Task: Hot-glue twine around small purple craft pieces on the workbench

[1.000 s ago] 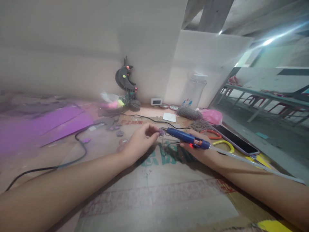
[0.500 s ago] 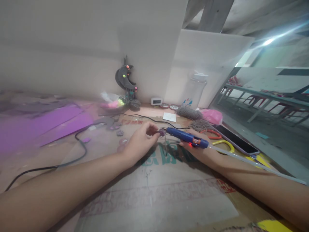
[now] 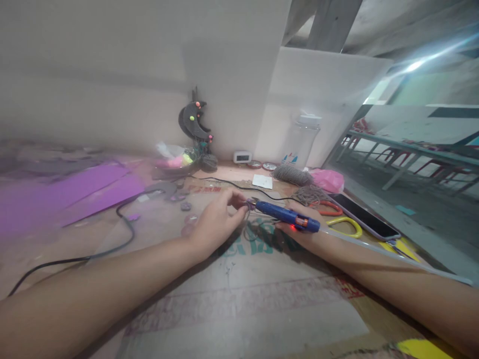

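My right hand is closed around a blue hot glue gun with a red light lit on it. A long clear glue stick sticks out of its back end. The gun's metal tip points left at a small purple piece, which my left hand pinches between thumb and fingers. Thin grey yarn hangs below that piece. The tip is at the piece; whether it touches cannot be made out. Beneath both hands lies a clear plastic sheet over printed cardboard.
Yellow-handled scissors, a phone, grey yarn and a pink bag lie at the right. Purple sheets and a black cord are on the left. A clear bottle and a dark moon ornament stand behind.
My right hand has moved the glue gun slightly left and down, bringing its tip to the purple piece. My left hand has barely moved. The yarn below now hangs further left.
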